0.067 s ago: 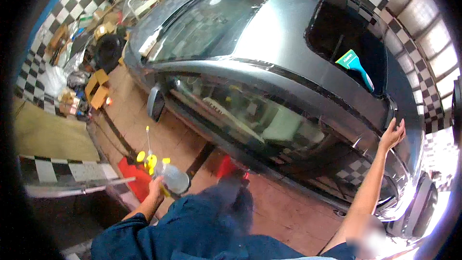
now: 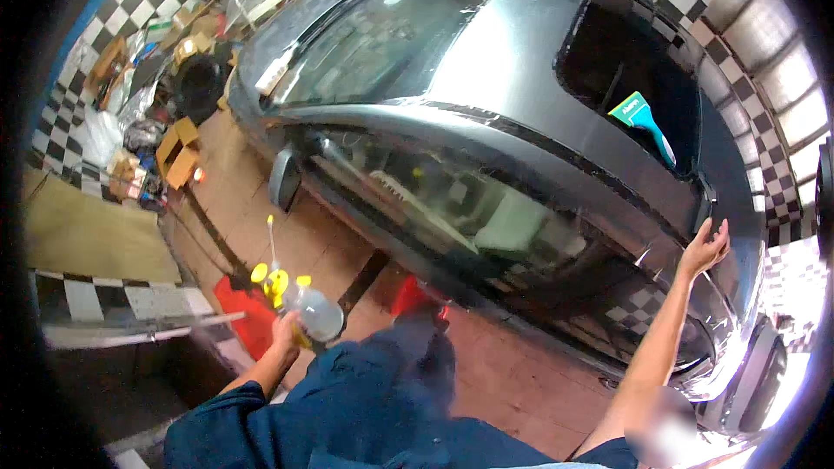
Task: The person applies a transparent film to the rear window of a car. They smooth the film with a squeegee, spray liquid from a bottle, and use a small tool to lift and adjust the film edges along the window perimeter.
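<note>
A clear spray bottle [image 2: 320,313] with a yellow sprayer head and a thin yellow-tipped wand is gripped in my left hand [image 2: 285,332], low beside the car's front door. My right arm reaches out to the rear of the dark grey car [image 2: 508,43]. There my right hand [image 2: 705,254] is at the roof's back corner, fingers apart, with fingertips by a small dark piece [image 2: 708,200] at the edge. I cannot tell whether that piece belongs to the car. A teal scraper [image 2: 650,126] with a yellow-green edge lies on the black rear roof panel.
A red stool-like object [image 2: 410,297] stands at my feet beside the car. The side mirror [image 2: 284,180] juts out on the left. An open cardboard box [image 2: 178,155], a tyre [image 2: 198,87] and clutter line the far left wall. A ledge with a pale edge [image 2: 156,327] is near on the left.
The view has shifted very slightly. Both hands keep nearly the same places, and the spray bottle stays in my left hand.
</note>
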Demonstrator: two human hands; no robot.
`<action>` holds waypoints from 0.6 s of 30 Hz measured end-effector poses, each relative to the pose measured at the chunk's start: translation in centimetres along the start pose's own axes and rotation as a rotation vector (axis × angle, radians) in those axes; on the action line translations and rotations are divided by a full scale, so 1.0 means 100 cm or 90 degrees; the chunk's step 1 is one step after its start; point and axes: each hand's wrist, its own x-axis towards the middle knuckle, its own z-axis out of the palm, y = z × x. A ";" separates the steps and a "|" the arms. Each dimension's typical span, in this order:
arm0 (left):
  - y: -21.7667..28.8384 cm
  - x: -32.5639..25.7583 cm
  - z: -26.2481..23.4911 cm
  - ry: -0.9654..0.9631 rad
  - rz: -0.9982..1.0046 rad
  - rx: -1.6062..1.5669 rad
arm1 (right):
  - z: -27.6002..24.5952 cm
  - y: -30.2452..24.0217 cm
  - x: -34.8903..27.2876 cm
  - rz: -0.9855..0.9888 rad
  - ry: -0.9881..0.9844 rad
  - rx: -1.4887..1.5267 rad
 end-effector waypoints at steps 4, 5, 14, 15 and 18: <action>0.003 -0.072 0.045 -0.021 0.088 0.048 | -0.081 -0.167 -0.071 0.076 -0.257 0.444; 0.002 -0.083 0.053 -0.050 0.099 0.073 | -0.100 -0.205 -0.109 0.272 -0.411 0.577; 0.022 -0.205 0.173 -0.400 0.141 0.009 | -0.210 -0.389 -0.197 0.120 -1.171 0.743; 0.011 -0.208 0.179 -0.460 0.126 -0.033 | -0.212 -0.384 -0.195 0.071 -1.169 0.696; -0.018 -0.207 0.189 -0.614 0.091 0.044 | -0.232 -0.366 -0.178 0.040 -1.124 0.557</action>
